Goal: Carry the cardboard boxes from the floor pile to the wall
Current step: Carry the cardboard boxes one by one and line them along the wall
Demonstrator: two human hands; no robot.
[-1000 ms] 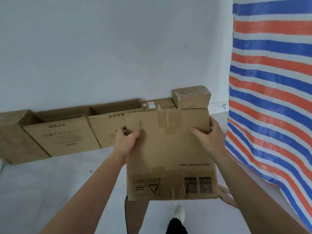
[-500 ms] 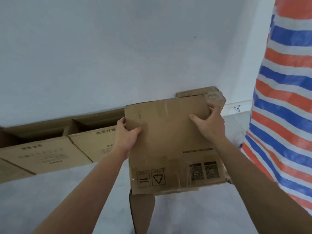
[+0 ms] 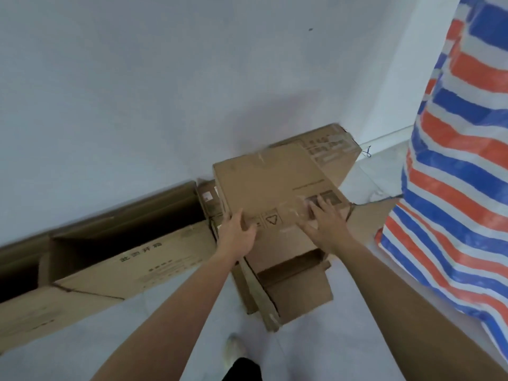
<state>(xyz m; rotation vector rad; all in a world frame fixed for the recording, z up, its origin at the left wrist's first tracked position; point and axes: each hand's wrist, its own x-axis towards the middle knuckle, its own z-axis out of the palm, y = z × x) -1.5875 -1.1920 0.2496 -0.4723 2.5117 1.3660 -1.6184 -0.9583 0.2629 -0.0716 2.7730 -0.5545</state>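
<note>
Along the foot of the wall point(image 3: 165, 92), from nine o'clock toward the middle, lies a row of open boxes point(image 3: 115, 259) with printed sides. Just right of them the flat box point(image 3: 272, 185) rests tilted on top of other cardboard piled against the wall at about twelve o'clock. The left hand point(image 3: 237, 233) curls round its near left corner, thumb on top. The right hand point(image 3: 325, 221) lies on the near right part of its top face, fingers spread and flat, gripping nothing. At three o'clock hangs a striped tarp point(image 3: 461, 188), with a cardboard flap point(image 3: 368, 218) beside its lower edge.
</note>
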